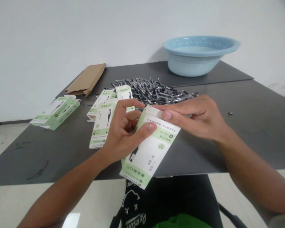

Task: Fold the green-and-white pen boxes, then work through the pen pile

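Note:
A green and white pen box, printed with a black pen, is tilted in front of me above the table's front edge. My left hand grips its left side, thumb across the printed face. At the box's upper end my right hand pinches the end flap between thumb and fingers. More boxes of the same kind lie just beyond my left hand. Behind both hands spreads a heap of black and clear pens. Whether the held box contains anything is hidden.
A light blue basin stands at the back right of the dark table. At the back left lies a flat brown cardboard piece. Further green and white boxes rest near the left edge. One small dark piece lies on the right.

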`<action>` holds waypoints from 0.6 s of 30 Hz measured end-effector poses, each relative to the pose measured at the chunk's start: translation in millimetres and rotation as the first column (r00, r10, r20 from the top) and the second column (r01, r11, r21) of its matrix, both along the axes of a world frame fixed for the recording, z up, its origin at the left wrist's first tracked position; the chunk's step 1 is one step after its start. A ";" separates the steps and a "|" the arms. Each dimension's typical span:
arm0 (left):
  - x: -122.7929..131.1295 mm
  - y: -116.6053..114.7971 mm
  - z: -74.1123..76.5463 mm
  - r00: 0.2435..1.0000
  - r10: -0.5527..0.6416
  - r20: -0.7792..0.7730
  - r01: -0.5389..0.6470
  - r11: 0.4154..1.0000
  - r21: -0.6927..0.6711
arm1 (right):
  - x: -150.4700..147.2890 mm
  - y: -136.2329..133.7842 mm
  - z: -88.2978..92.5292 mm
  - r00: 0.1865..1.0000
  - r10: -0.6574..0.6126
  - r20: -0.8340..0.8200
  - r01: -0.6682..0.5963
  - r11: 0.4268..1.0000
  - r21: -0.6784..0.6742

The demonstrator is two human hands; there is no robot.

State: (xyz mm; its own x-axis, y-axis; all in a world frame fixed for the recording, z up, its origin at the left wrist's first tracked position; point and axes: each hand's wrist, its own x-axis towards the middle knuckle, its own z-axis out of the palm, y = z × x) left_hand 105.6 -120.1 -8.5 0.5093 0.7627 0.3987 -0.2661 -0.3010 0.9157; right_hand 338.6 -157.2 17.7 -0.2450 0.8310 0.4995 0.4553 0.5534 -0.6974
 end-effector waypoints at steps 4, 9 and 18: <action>-1.4 1.7 3.0 0.999 -0.030 -0.014 0.029 0.996 -0.085 | 1.4 -1.9 1.0 0.995 -0.002 0.095 -0.008 0.995 0.099; -2.9 10.5 8.5 0.994 -0.108 -0.003 0.103 0.960 -0.262 | -5.5 -5.8 2.9 0.996 -0.066 0.064 0.064 0.997 0.036; 0.1 20.1 -9.5 0.861 -0.476 0.183 0.454 0.554 -0.698 | -14.9 1.2 -4.2 0.993 -0.110 -0.053 0.103 0.988 -0.119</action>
